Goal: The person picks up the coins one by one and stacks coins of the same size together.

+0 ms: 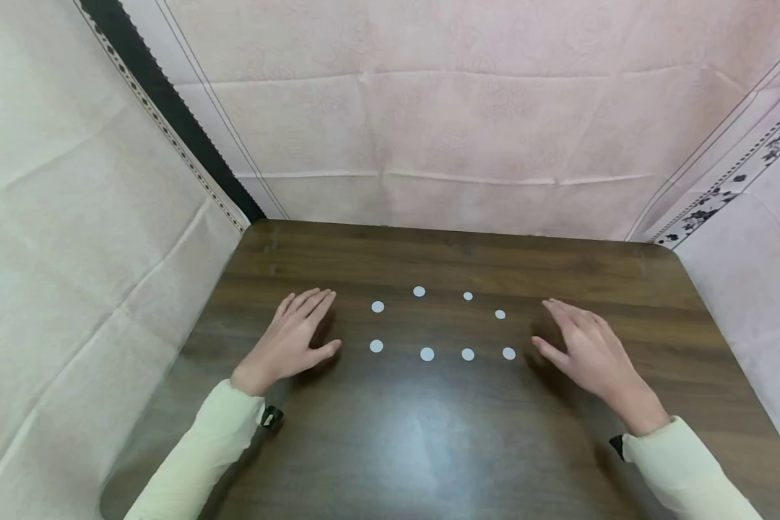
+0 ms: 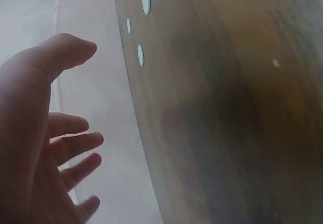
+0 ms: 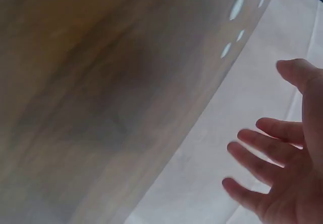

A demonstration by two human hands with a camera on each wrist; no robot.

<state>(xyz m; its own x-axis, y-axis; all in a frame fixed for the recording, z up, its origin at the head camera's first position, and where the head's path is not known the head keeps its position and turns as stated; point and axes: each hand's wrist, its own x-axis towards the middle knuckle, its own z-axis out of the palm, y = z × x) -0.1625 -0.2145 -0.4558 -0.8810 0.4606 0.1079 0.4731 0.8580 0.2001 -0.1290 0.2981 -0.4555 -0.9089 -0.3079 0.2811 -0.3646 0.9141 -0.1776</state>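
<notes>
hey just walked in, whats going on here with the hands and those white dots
A person holds both bare hands over a wooden table, fingers loose and gripping nothing. The left hand is left of eight small white dots and the right hand is right of them. The dots lie in two rough rows of four; neither hand touches any.
</notes>
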